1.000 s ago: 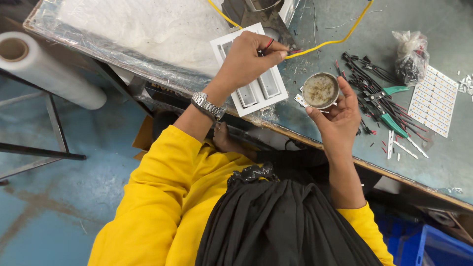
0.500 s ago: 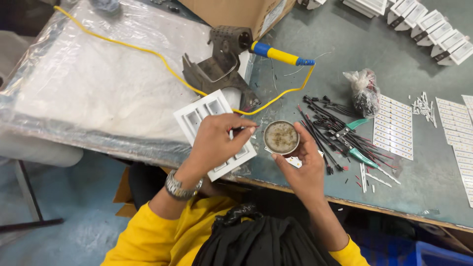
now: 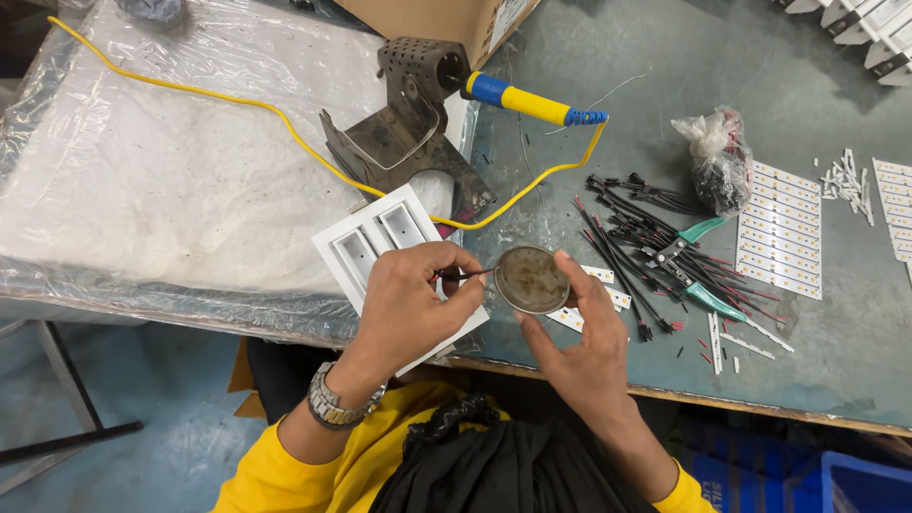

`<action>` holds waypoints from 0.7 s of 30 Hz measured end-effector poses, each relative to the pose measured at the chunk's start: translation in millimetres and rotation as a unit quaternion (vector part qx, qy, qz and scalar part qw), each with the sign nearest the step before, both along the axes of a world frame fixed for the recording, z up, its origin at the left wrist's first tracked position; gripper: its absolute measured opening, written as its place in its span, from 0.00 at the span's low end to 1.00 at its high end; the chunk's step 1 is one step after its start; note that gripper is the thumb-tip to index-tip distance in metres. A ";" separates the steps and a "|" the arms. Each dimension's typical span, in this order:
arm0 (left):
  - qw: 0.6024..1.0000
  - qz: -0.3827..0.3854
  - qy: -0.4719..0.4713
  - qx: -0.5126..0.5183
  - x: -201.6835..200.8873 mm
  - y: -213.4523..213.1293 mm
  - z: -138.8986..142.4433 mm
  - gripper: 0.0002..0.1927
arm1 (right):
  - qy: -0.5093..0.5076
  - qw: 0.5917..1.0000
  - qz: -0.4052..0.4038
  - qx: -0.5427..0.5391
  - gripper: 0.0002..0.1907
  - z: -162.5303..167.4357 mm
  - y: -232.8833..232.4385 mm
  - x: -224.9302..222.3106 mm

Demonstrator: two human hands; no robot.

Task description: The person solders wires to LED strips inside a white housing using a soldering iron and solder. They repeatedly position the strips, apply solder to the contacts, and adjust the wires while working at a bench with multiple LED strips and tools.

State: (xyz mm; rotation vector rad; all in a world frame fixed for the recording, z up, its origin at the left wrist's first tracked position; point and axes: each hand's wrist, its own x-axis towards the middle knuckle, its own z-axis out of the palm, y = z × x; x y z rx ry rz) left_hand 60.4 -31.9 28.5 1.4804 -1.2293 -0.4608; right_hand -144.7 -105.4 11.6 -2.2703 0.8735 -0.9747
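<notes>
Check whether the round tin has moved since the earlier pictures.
Yes. The round tin in the right hand now sits closer to the white tray than a second ago; the left hand touches a wire to it.

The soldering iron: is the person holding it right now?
No. The soldering iron rests in its stand on the table, while the left hand pinches a thin wire and the right hand holds a round tin.

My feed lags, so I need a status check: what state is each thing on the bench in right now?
Round tin: open, held in right hand.
Thin wire: pinched by left hand, tip at the tin's rim.
Soldering iron: parked in its stand.
Cutters: lying on the wires, untouched.
Plastic bag: knotted shut.
</notes>
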 end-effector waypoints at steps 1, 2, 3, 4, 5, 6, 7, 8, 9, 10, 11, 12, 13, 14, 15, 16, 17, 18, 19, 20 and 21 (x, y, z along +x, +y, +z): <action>1.000 0.001 0.000 0.005 0.3 -0.1 0.1 0.06 | -0.034 0.999 0.015 0.033 0.40 -2.6 -1.2 -0.2; 1.000 0.002 -0.001 0.010 0.7 -0.1 0.1 0.06 | -0.067 0.995 0.030 0.065 0.40 -5.2 -3.2 -0.5; 1.000 -0.001 0.010 0.019 1.3 0.1 0.2 0.06 | -0.101 0.989 0.045 0.096 0.41 -7.2 -5.4 -1.7; 0.999 -0.005 0.021 0.028 2.2 0.2 0.2 0.06 | -0.175 0.971 0.043 0.157 0.43 -8.6 -8.0 -3.8; 0.999 -0.008 0.031 0.037 3.3 0.3 -0.1 0.05 | -0.248 0.944 0.041 0.215 0.44 -9.6 -10.9 -6.2; 0.998 -0.007 0.042 0.038 4.2 0.4 -0.6 0.05 | -0.317 0.908 0.039 0.272 0.46 -10.4 -13.5 -8.7; 0.998 -0.005 0.054 0.041 4.9 0.5 -1.3 0.05 | -0.344 0.889 0.078 0.291 0.46 -10.8 -16.4 -11.0; 0.997 -0.003 0.066 0.043 5.3 0.8 -2.2 0.05 | -0.370 0.868 0.117 0.308 0.46 -11.4 -18.9 -12.6; 0.996 -0.006 0.075 0.046 5.5 1.1 -3.1 0.05 | -0.395 0.845 0.156 0.325 0.47 -12.2 -19.9 -13.3; 0.995 -0.008 0.085 0.049 5.8 1.0 -3.9 0.05 | -0.379 0.845 0.182 0.331 0.47 -13.9 -19.4 -12.4; 0.994 -0.011 0.094 0.051 6.3 1.0 -4.6 0.05 | -0.363 0.844 0.208 0.335 0.48 -16.3 -18.2 -9.4; 0.993 -0.015 0.105 0.056 7.0 1.0 -5.1 0.05 | -0.346 0.843 0.235 0.339 0.49 -18.2 -16.7 -6.3; 0.991 -0.019 0.117 0.062 7.7 0.9 -5.5 0.05 | -0.336 0.836 0.250 0.353 0.48 -19.7 -15.2 -3.2; 0.989 -0.023 0.129 0.068 8.5 1.0 -6.0 0.06 | -0.326 0.830 0.265 0.368 0.48 -21.2 -13.7 0.6; 0.990 -0.023 0.124 0.056 9.1 0.9 -6.8 0.06 | -0.315 0.822 0.281 0.382 0.48 -21.9 -13.3 3.8; 0.992 -0.022 0.120 0.044 9.7 0.6 -8.0 0.06 | -0.310 0.822 0.282 0.385 0.48 -22.1 -14.1 7.0; 0.992 -0.022 0.117 0.033 10.4 0.2 -9.7 0.05 | -0.304 0.823 0.284 0.388 0.48 -22.5 -15.5 10.9; 0.992 -0.028 0.124 0.016 11.6 -1.4 -11.9 0.05 | -0.298 0.823 0.285 0.392 0.49 -22.6 -16.9 14.0; 0.991 -0.033 0.133 0.001 13.2 -3.8 -14.9 0.06 | -0.299 0.819 0.289 0.395 0.49 -22.7 -18.3 16.1; 0.989 -0.039 0.143 -0.011 14.6 -5.1 -18.7 0.06 | -0.300 0.815 0.292 0.401 0.49 -23.0 -19.3 18.0; 0.987 -0.047 0.150 -0.019 16.8 -7.0 -22.9 0.06 | -0.301 0.811 0.293 0.408 0.49 -23.5 -20.0 19.4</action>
